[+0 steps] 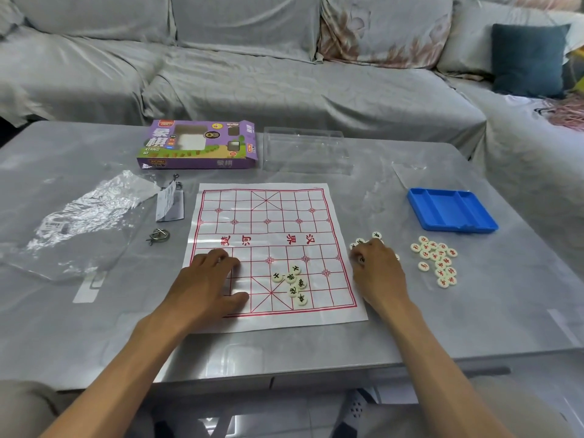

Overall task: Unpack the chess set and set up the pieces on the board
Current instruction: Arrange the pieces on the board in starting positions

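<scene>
A white paper xiangqi board (268,216) with red lines lies flat on the grey table. Several cream discs with black characters (292,284) sit bunched on its near half. My left hand (207,284) rests flat on the board's near left corner, fingers spread. My right hand (377,268) lies just off the board's right edge, fingers curled down over a small heap of black-marked pieces (368,239); whether it pinches one is hidden. A separate pile of red-marked discs (437,260) lies further right.
The purple chess box (197,145) and a clear plastic lid (305,150) stand at the table's back. A blue tray (452,210) sits at the right. Crumpled plastic wrap (85,213), a leaflet (169,202) and metal ring puzzles (159,236) lie at the left. A sofa is behind.
</scene>
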The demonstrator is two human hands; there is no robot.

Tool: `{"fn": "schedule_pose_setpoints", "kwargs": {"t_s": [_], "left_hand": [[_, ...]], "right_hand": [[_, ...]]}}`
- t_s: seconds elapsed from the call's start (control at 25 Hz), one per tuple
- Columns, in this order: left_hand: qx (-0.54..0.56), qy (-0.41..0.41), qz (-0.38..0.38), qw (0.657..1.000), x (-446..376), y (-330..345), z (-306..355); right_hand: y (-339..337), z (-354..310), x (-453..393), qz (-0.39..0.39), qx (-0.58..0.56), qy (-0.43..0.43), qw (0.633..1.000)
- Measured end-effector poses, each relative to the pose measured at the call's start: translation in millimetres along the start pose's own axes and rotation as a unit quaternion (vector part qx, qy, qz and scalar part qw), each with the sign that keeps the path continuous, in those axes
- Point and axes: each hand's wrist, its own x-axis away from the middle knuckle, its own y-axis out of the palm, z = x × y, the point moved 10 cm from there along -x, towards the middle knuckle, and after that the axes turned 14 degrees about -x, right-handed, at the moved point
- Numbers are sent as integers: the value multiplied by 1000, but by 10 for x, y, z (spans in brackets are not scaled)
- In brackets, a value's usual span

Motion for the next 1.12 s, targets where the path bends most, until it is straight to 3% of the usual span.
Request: {"fn": "schedule_pose_setpoints", "kwargs": {"t_s": [0.36, 0.52, 0.6, 0.72, 0.8, 0.92, 1.0, 1.12], "left_hand": [[4, -4, 0, 1000, 1, -2, -1], [6, -2, -1, 1000, 3, -4, 0], [1, -3, -1, 1000, 1, 4, -7], [6, -5, 3, 1000, -7, 0, -9], [7, -7, 0, 1000, -9, 7, -13], [5, -6, 1, 1000, -14, 5, -8], [5, -7, -1, 1000, -16, 5, -9], [6, -10, -5, 1000, -10, 0, -3]], "right_hand": [[-4, 53, -22, 13, -9, -1, 1000], [-164, -166, 58, 79, -117, -34, 989], [-52, -449, 165, 39, -183, -100, 977], [375, -740, 361, -104, -77, -176, 976], [299, -631, 243, -92, -108, -153, 978], [-51, -190, -24, 33, -116, -53, 991], [-62, 12, -78, 47, -45, -4, 998], [16, 53, -46, 43, -12, -3, 999]]}}
